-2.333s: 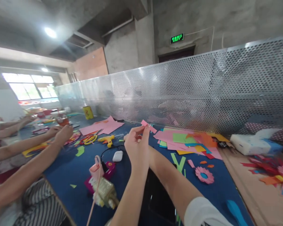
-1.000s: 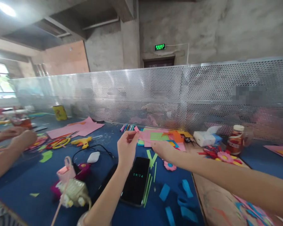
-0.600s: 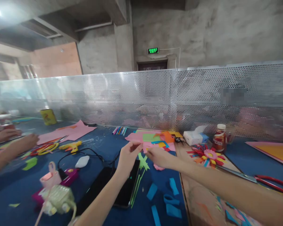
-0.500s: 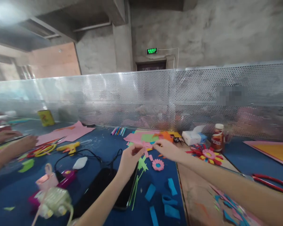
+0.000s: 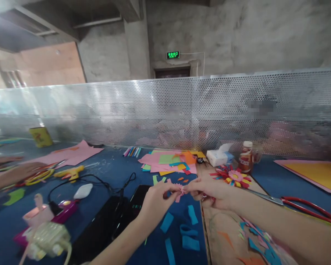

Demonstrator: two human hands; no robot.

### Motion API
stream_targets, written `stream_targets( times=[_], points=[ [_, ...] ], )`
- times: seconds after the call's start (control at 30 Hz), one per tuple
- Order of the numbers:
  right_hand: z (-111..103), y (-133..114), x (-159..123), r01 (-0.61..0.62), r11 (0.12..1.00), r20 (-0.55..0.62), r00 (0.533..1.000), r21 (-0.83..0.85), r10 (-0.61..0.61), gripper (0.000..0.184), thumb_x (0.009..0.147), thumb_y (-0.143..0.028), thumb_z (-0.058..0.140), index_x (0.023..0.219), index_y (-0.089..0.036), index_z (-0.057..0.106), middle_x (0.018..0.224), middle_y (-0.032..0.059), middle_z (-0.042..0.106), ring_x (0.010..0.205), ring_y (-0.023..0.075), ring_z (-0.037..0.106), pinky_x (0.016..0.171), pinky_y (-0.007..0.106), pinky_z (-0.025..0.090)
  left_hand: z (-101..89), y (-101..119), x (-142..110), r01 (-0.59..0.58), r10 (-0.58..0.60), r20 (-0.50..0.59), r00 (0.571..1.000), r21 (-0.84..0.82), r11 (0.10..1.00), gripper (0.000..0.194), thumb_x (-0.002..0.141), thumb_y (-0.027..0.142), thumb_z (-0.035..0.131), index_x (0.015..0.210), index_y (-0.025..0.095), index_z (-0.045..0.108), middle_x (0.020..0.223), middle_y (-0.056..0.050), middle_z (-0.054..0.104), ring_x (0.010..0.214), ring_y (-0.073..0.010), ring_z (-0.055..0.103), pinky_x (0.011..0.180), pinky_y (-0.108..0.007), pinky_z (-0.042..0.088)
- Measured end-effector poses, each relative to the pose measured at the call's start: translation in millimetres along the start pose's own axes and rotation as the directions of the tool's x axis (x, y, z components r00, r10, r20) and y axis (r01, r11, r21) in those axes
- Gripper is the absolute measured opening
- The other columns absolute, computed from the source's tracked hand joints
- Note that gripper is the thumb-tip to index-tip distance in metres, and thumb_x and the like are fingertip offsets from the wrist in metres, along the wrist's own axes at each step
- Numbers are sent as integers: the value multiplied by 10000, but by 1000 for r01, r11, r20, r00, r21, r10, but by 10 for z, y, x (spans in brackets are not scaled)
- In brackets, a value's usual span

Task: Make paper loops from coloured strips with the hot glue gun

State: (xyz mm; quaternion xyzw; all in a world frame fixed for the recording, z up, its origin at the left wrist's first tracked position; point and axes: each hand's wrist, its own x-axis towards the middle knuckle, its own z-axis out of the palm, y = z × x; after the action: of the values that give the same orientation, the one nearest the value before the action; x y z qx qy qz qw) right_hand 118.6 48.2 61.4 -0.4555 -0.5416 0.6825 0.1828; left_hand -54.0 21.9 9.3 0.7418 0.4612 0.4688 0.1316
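A small pink paper flower (image 5: 178, 189) with a fringed edge is pinched between my two hands, over the blue table. My left hand (image 5: 160, 195), thumb and fingertips pressed together, grips it from the left. From the right, the fingertips of my right hand (image 5: 211, 191) close on its other edge. The fingers cover much of the flower. Several blue strips (image 5: 169, 250), one curled into a loop, lie below the hands. Just beyond them is a stack of coloured sheets (image 5: 151, 160).
Beside my left forearm are a black phone (image 5: 138, 200) and a cable. Scissors with red handles (image 5: 309, 209) lie under my right forearm. A red and yellow flower (image 5: 235, 176), a bottle (image 5: 246, 157) and a tissue pack (image 5: 219, 157) stand at right. Another person's hand (image 5: 30, 171) is far left.
The pink flower, which lay on the table near my hands, is now between my fingers. My right hand has come down and closer to my left. The view has shifted slightly right.
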Motion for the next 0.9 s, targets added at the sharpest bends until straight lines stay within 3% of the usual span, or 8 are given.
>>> stream_targets(
  times=[0.2,0.43,0.63,0.8,0.9],
  points=[
    [1,82,-45,-81,995,62,995,60,77,318,620,-237,692,575,-151,389,483,-94,274,391,12,160,306,126,57,17,15,-25,-26,24,42,999,49,998,166,724,166,558,687,270,682,682,15,680,563,-147,488,543,-236,384],
    [-42,237,-90,0,996,29,1000,92,-3,173,672,-216,646,664,-134,494,474,-95,248,402,17,150,331,132,69,67,-21,-40,22,-26,68,997,62,998,137,719,186,558,722,233,687,643,5,650,515,-122,462,508,-221,373],
    [-19,270,-112,-83,986,40,996,143,78,126,674,-183,624,679,-129,511,489,-93,205,398,23,132,326,147,38,73,-1,-45,26,-31,82,996,58,998,117,717,163,586,738,215,688,690,14,673,546,-114,470,542,-205,384],
    [0,230,-150,-159,968,71,986,196,148,222,775,-307,468,664,-117,500,521,-86,164,398,30,105,318,147,42,73,37,-61,-10,4,92,996,60,998,104,745,191,579,732,195,682,680,6,665,560,-118,466,570,-207,388],
    [27,231,-182,-132,976,81,990,172,119,185,724,-273,549,641,-125,477,522,-85,186,412,30,115,327,150,42,67,60,-71,-30,23,113,993,63,998,113,747,171,575,733,202,683,669,10,661,587,-124,474,596,-210,383]
  ],
)
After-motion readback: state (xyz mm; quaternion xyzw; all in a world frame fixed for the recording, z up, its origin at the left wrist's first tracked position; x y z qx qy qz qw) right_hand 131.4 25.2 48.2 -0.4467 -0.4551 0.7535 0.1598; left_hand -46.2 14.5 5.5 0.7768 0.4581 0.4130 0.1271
